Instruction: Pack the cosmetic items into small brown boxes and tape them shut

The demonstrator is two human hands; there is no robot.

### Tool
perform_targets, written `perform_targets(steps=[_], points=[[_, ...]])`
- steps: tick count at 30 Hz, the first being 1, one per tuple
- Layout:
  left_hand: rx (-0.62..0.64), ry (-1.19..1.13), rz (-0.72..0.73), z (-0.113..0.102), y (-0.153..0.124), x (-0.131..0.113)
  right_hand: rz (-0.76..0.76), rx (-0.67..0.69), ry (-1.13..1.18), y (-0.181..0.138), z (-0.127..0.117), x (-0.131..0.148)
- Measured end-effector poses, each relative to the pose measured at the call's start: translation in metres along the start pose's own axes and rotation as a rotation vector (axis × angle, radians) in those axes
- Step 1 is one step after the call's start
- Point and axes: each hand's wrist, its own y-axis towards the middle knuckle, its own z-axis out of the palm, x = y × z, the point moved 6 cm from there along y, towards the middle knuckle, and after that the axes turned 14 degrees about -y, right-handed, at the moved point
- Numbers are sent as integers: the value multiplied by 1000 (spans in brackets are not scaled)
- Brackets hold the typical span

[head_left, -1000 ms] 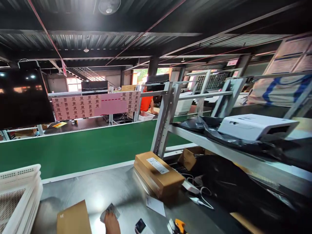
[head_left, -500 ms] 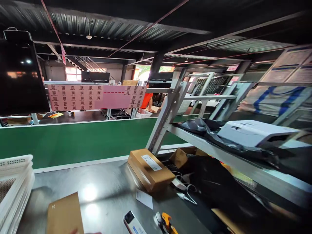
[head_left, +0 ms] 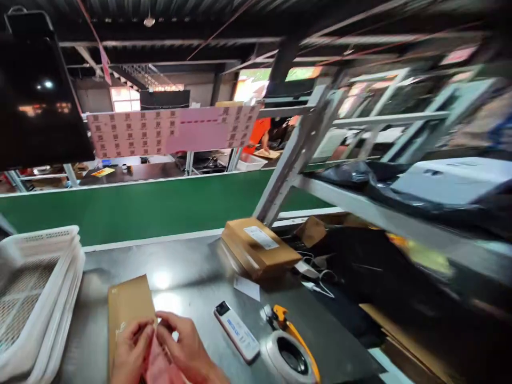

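Observation:
Low in the head view, my left hand (head_left: 130, 352) and my right hand (head_left: 184, 349) meet over the steel table (head_left: 192, 272). Both are closed on a pinkish, crinkled packet (head_left: 160, 365) held between them. Its lower part is cut off by the frame edge. A flat brown cardboard envelope (head_left: 128, 304) lies under and just behind my left hand. A white handheld device with a dark tip (head_left: 237, 330) lies right of my right hand.
A tape dispenser with an orange handle (head_left: 290, 349) sits at the front right. A labelled brown box (head_left: 258, 248) lies by the shelf post. Stacked white baskets (head_left: 34, 290) stand left, a green conveyor belt (head_left: 140, 205) runs behind. A person in orange works far back.
The camera has tilted down and both hands have come into view, joined on the pinkish packet. One second ago only one hand showed, holding a small item.

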Motion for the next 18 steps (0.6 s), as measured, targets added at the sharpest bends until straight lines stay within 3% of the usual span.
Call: perform_targets(steps=[7, 15, 18], points=[[-88, -164, 2, -4, -26, -18, -60, 90, 16, 10, -4, 20], [-69, -64, 52, -8, -29, -23, -590, -53, -216, 7, -10, 53], [-72, 3, 36, -10, -27, -18, -670, -83, -295, 8, -9, 53]])
